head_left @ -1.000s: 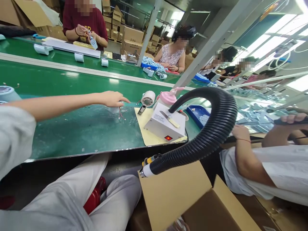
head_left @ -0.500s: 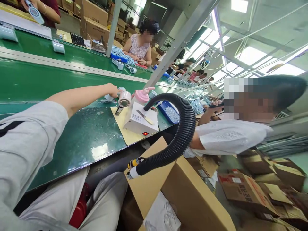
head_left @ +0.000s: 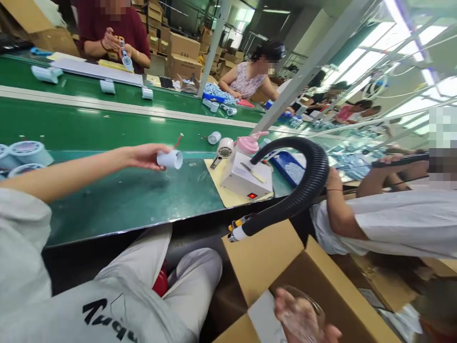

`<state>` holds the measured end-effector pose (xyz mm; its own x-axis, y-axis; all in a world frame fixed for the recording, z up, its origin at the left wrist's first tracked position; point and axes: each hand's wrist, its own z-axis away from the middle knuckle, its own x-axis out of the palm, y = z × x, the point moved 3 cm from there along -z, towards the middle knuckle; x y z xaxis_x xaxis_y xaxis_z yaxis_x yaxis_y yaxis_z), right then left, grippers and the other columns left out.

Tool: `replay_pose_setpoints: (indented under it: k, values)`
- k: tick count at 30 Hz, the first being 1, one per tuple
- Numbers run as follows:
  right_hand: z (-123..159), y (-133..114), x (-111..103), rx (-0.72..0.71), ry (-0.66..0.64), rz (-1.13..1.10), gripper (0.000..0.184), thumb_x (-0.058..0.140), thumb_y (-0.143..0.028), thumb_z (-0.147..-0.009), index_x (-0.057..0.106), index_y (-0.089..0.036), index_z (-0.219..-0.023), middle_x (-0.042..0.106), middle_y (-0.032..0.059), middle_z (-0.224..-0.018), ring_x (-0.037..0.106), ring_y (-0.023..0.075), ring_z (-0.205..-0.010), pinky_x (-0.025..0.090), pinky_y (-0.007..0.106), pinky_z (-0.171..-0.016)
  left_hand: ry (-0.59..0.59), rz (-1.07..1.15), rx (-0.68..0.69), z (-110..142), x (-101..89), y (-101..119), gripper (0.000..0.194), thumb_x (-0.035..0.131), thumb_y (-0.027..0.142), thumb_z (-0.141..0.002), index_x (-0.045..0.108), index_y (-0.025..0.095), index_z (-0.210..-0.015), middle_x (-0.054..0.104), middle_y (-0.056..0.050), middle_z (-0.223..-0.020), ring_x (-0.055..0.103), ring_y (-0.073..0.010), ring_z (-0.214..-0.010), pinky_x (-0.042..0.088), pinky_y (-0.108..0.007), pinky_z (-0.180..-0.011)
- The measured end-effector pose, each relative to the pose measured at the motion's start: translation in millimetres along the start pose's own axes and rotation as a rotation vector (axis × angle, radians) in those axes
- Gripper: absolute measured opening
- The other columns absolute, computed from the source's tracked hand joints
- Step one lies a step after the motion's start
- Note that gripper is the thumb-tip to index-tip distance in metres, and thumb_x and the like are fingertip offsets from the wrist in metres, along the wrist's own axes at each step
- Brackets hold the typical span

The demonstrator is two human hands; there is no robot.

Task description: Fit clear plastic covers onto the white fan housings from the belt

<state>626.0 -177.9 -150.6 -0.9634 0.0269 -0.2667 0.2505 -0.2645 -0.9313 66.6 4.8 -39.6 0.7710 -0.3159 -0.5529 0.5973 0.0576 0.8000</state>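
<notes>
My left hand (head_left: 148, 156) is closed around a light blue cylindrical housing (head_left: 171, 159), held just above the green bench. Its open end faces right, and a thin red wire with a white plug sticks up behind it. My right hand (head_left: 302, 317), smeared by motion, is over the open cardboard box (head_left: 335, 286) at lower right. A clear plastic piece (head_left: 312, 302) with a rounded edge appears to be in its fingers; its full shape is unclear. Several light blue round housings (head_left: 30, 155) stand at the left of the bench. Another small housing (head_left: 214, 137) lies on the belt.
A white machine (head_left: 246, 178) with a lit red switch and a black ribbed hose (head_left: 307, 162) stands at centre right. A knife (head_left: 253, 172) lies on top. Beside it are a handheld fan (head_left: 224, 148), a pink-lidded bottle (head_left: 248, 143) and a blue tray (head_left: 289, 166). A co-worker sits close on the right.
My left hand has drawn back left from the belt side, carrying the light blue housing. My right hand has come into view over the box. The camera swung right, then back left.
</notes>
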Motion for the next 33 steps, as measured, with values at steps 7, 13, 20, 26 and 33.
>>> replay_pose_setpoints:
  k: [7,13,20,26,33]
  values:
    - [24,-94,196,-0.958,-0.409,0.501,0.044,0.06,-0.047,-0.099,0.067,-0.029,-0.138,0.064,0.0151,-0.14,0.065,0.0337,-0.122,0.059,0.049,-0.1,-0.291,0.799,-0.242,127,150.3,-16,0.049,0.057,0.066,-0.076,0.058,0.017,-0.084,0.054,-0.001,-0.057,0.042,-0.0117,-0.04,0.031,-0.022,-0.033]
    - [39,-114,235,-1.112,-0.261,0.814,0.025,0.064,-0.016,-0.093,0.077,-0.026,-0.112,0.056,0.0165,-0.146,0.063,0.0351,-0.116,0.062,0.048,-0.086,-0.314,0.425,-0.03,150,182.5,0,0.032,0.064,0.048,-0.082,0.068,0.017,-0.09,0.065,-0.002,-0.081,0.057,-0.0144,-0.067,0.043,-0.023,-0.053]
    - [47,-100,221,-0.801,-0.402,0.551,0.023,0.066,-0.042,-0.097,0.073,-0.022,-0.087,0.06,0.0134,-0.131,0.071,0.0286,-0.109,0.064,0.04,-0.081,0.028,0.08,0.315,156,180.5,3,0.041,0.078,0.05,-0.081,0.072,0.019,-0.108,0.067,-0.007,-0.102,0.06,-0.0194,-0.09,0.046,-0.03,-0.079]
    - [52,-104,216,-1.073,-0.138,0.743,0.028,0.059,-0.041,-0.102,0.074,-0.022,-0.115,0.058,0.0179,-0.14,0.068,0.0311,-0.112,0.062,0.042,-0.089,-0.013,0.158,0.307,147,188.3,-12,0.031,0.064,0.045,-0.091,0.072,0.017,-0.102,0.065,-0.005,-0.096,0.061,-0.0181,-0.088,0.045,-0.03,-0.082]
    - [45,-103,226,-1.166,-0.279,0.905,0.024,0.057,-0.039,-0.103,0.076,-0.024,-0.105,0.065,0.0143,-0.138,0.067,0.0292,-0.105,0.059,0.037,-0.078,-0.12,-0.008,0.169,147,194.2,-18,0.027,0.054,0.037,-0.096,0.074,0.018,-0.099,0.064,-0.004,-0.09,0.062,-0.0173,-0.081,0.045,-0.03,-0.077]
